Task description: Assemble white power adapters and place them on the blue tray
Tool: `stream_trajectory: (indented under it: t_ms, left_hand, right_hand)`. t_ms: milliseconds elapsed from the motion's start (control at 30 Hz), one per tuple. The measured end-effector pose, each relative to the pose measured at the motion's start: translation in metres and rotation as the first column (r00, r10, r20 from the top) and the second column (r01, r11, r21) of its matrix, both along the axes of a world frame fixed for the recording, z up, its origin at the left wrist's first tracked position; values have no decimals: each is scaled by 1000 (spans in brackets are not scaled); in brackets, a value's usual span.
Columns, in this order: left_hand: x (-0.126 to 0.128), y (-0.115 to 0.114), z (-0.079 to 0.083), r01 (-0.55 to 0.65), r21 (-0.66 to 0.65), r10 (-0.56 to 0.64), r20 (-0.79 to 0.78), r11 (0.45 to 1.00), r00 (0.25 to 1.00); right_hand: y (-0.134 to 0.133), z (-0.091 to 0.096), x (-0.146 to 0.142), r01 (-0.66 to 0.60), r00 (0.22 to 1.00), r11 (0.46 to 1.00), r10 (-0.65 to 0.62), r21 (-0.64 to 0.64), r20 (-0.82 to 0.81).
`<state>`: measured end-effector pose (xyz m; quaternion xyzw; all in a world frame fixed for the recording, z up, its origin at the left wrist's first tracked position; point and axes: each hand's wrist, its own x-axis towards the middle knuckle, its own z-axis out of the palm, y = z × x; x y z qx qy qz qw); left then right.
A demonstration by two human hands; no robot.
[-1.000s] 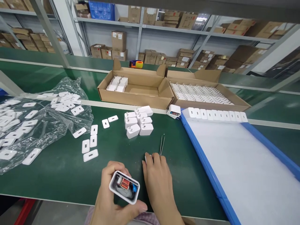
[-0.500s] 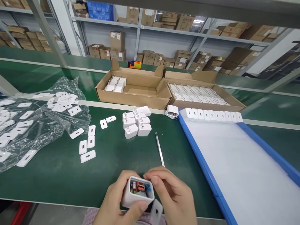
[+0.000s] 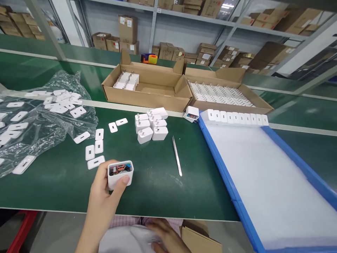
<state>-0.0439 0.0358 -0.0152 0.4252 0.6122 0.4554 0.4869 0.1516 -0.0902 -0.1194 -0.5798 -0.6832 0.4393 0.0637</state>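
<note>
My left hand (image 3: 105, 193) is closed around a white charger housing (image 3: 113, 181), its open end tilted up towards me. Inside the housing are small electronic parts, orange, blue and metallic. Low over the lap, below the table edge, is my right hand (image 3: 165, 233); it is smeared by motion and its fingers are unclear. White slotted end covers (image 3: 95, 162) lie just left of my left hand. A pair of tweezers (image 3: 177, 156) rests on the green table (image 3: 158, 189). Several closed white chargers (image 3: 159, 133) stand grouped behind, prongs up.
Behind are two cardboard boxes (image 3: 147, 97) holding chargers. On the right lies a blue-edged white tray (image 3: 263, 182) with a row of slotted white units (image 3: 223, 116). A plastic bag (image 3: 58, 128) with more covers spreads left. Another open housing (image 3: 192, 113) stands near the tray corner.
My left hand has moved left and up over the table with the housing. My right hand has left the housing and dropped to the lap. The view has tilted down.
</note>
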Motion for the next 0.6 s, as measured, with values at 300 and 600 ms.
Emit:
stream_trajectory:
  t_ms: [300, 600]
  left_hand:
    - [-2, -21, -1, 75, 60, -78, 47, 995, 996]
    - [9, -23, -6, 246, 30, -248, 108, 969, 963]
  right_hand:
    - [-15, -85, -14, -97, 977, 941, 27, 325, 214]
    - [-25, -92, -14, -42, 996, 708, -22, 705, 81]
